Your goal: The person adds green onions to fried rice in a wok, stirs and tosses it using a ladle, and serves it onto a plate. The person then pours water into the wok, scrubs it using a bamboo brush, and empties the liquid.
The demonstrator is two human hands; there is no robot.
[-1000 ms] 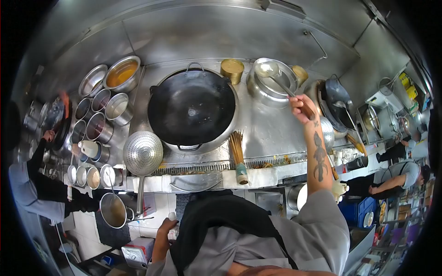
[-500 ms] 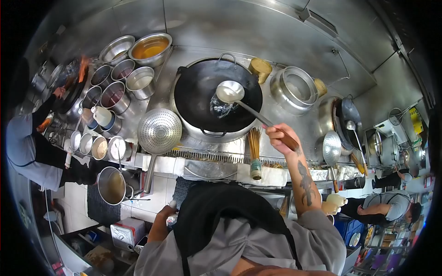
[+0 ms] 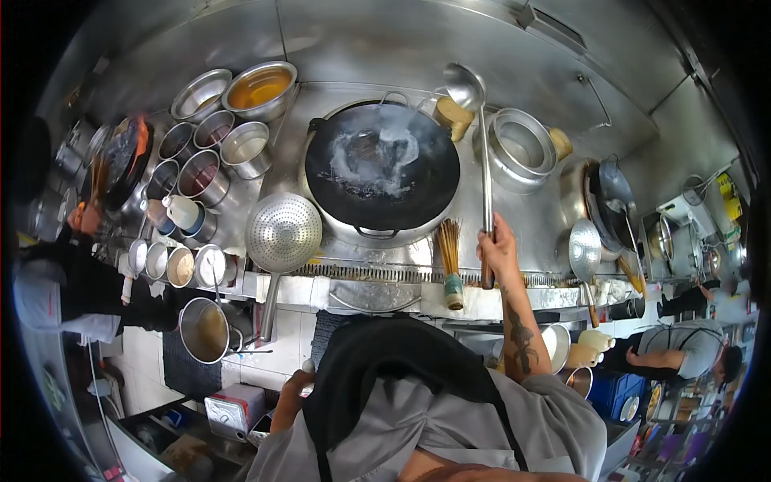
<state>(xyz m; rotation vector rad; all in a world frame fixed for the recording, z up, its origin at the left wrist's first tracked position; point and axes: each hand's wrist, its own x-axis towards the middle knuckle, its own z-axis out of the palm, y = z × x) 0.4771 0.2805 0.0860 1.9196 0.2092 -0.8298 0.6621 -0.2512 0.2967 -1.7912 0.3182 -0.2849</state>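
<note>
My right hand [image 3: 500,247] is closed round the lower handle of a metal ladle [image 3: 487,173], which stands nearly upright in view. Its bowl is up by the back wall, right of the black wok [image 3: 337,201]. Steaming, whitish liquid spreads over the middle of the wok. Low at my left side, my left hand [image 3: 294,392] is closed beside the dark apron; a small pale thing shows at its fingers, too hidden to name. Between the wok and my right hand lies a bamboo wok brush [image 3: 451,269]. A perforated strainer [image 3: 283,233] rests left of the wok.
Metal pots [image 3: 246,149] and a basin of orange-yellow liquid [image 3: 259,86] stand back left. Stacked pans [image 3: 522,145] are right of the wok. A tall stockpot [image 3: 204,329] stands front left. Co-workers are at far left, near a flame, and far right.
My right hand has swung the ladle up out of the wok to the right. Liquid now spreads and steams in the wok. The co-worker's hand at left has lowered.
</note>
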